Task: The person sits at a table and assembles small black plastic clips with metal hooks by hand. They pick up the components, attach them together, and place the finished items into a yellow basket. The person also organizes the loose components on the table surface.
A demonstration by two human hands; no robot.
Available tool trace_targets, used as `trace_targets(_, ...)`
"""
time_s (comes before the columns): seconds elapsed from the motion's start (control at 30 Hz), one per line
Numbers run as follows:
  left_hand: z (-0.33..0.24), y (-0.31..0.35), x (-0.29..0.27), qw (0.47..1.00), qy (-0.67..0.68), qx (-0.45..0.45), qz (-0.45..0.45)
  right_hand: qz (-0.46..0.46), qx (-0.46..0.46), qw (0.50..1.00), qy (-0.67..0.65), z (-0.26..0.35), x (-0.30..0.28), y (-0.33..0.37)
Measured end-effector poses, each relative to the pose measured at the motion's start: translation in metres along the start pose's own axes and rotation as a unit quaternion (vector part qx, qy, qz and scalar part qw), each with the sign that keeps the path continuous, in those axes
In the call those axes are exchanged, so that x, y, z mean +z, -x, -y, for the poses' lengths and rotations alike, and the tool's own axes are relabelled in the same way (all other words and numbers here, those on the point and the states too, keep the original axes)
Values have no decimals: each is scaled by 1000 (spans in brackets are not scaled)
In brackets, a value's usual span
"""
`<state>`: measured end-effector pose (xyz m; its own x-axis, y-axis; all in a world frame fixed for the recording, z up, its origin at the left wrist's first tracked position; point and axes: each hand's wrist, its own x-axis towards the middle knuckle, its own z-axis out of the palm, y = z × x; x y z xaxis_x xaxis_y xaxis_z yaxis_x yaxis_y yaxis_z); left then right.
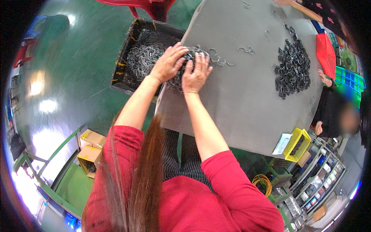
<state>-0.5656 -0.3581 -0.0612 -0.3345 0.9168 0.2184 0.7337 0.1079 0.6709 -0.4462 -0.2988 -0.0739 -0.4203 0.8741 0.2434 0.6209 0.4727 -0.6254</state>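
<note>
My left hand (169,62) reaches over the table's left edge beside a crate, its fingers stretched toward a small heap of bent metal hooks (199,50). My right hand (197,73) lies on the near side of that heap with its fingers spread. Both hands touch the hooks, and part of the heap is hidden under them. Below the table edge, a black crate (116,77) holds many silvery hooks (143,58). A few loose hooks (247,50) are scattered on the grey table (228,104) to the right of my hands.
A large pile of dark clip-like pieces (292,65) covers part of the table's right. Beyond it are a red tray (325,56) and a person in black (328,112). Another person's arm (307,11) reaches in at the far right. A yellow basket (297,145) sits at the near right corner.
</note>
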Motion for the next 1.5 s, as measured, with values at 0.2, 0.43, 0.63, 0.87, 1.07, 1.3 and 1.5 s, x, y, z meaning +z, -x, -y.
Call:
trace_targets(0.2, 61, 47, -74, 992, -58, -96, -55, 55, -30, 996, -63, 90, 54, 28)
trace_targets(0.43, 70, 106, -114, 974, -20, -176, -142, -35, -136, 984, -108, 35, -16, -53)
trace_targets(0.63, 44, 166, -109, 958, 24, -229, -170, -60, 5, 983, 171, -165, -69, -165)
trace_targets(0.87, 14, 220, -97, 938, 43, -293, -181, 31, -116, 982, 148, -98, -20, -120)
trace_targets(1.07, -22, 167, -79, 950, 72, -258, -160, 154, -166, 974, -3, 38, 20, -25)
trace_targets(1.3, -95, 47, -32, 967, 135, -167, -134, 100, -125, 975, -153, 17, -97, -40)
trace_targets(1.5, -176, -72, 90, 973, 167, -151, -59, -121, 141, 981, -53, -240, -262, -92)
